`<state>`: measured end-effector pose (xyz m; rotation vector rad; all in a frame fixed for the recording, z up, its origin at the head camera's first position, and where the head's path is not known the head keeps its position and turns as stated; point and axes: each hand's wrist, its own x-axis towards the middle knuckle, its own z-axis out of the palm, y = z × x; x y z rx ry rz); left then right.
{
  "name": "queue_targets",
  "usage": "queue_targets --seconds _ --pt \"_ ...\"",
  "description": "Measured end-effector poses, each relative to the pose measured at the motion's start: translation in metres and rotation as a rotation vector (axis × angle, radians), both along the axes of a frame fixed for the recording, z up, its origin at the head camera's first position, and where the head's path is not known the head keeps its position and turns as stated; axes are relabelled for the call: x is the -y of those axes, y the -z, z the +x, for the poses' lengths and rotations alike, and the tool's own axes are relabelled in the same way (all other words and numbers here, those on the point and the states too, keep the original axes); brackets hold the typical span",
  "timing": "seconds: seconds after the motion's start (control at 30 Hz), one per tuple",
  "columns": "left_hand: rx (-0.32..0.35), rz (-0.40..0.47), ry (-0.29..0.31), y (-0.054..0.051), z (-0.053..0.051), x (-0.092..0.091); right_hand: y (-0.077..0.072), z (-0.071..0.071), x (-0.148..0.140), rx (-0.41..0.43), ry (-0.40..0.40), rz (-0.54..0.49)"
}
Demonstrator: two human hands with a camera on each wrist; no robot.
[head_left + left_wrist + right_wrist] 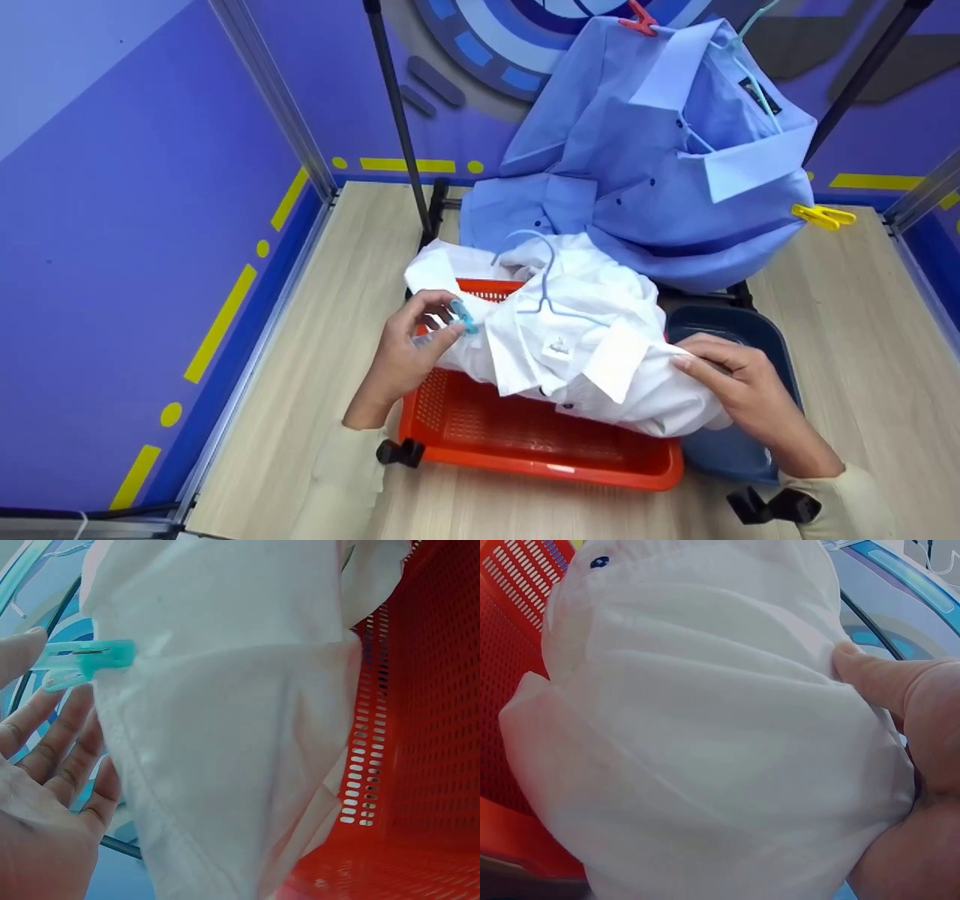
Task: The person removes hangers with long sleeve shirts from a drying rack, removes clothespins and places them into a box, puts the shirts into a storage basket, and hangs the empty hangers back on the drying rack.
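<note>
A white shirt (570,367) on a pale blue hanger (546,289) lies over a red basket (540,457). At the shirt's left shoulder edge a teal clothespin (112,654) bites the cloth. My left hand (412,345) pinches its handles between thumb and fingertips, the other fingers spread loosely. On the opposite shoulder, my right hand (739,375) grips the shirt, thumb on top of the fabric and fingers behind it. Cloth hides those fingertips in the right wrist view. The collar stands open around the hanger's hook.
Behind, a blue shirt (637,157) hangs from a mint hanger (757,82), with a red clothespin (640,19) and a yellow clothespin (823,217) on its shoulders. Black rack posts (397,112) flank it. A dark blue basin (731,442) stands right of the basket.
</note>
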<state>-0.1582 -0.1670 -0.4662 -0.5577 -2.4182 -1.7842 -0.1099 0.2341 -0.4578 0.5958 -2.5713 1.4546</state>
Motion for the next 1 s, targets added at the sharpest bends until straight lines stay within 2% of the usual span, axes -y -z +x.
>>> queue_targets --seconds 0.2,0.5,0.67,0.8,1.0 --pt "-0.052 -0.036 0.004 -0.0024 -0.0008 0.0025 0.0004 -0.0010 -0.0006 -0.007 0.011 0.005" --pt "-0.141 -0.044 -0.063 -0.0030 0.0005 0.0025 0.0000 -0.0017 0.0016 -0.030 -0.007 -0.017" --pt "-0.163 -0.059 -0.103 -0.0020 0.0008 0.0008 -0.0002 -0.0009 0.0039 -0.022 0.007 -0.056" --pt "-0.158 -0.038 -0.105 -0.0034 0.0013 0.0013 -0.0002 -0.0003 0.0038 -0.008 0.017 -0.053" --pt "-0.208 0.074 -0.058 -0.0044 -0.0001 0.0025 0.0007 -0.0004 0.0018 0.027 0.005 -0.014"
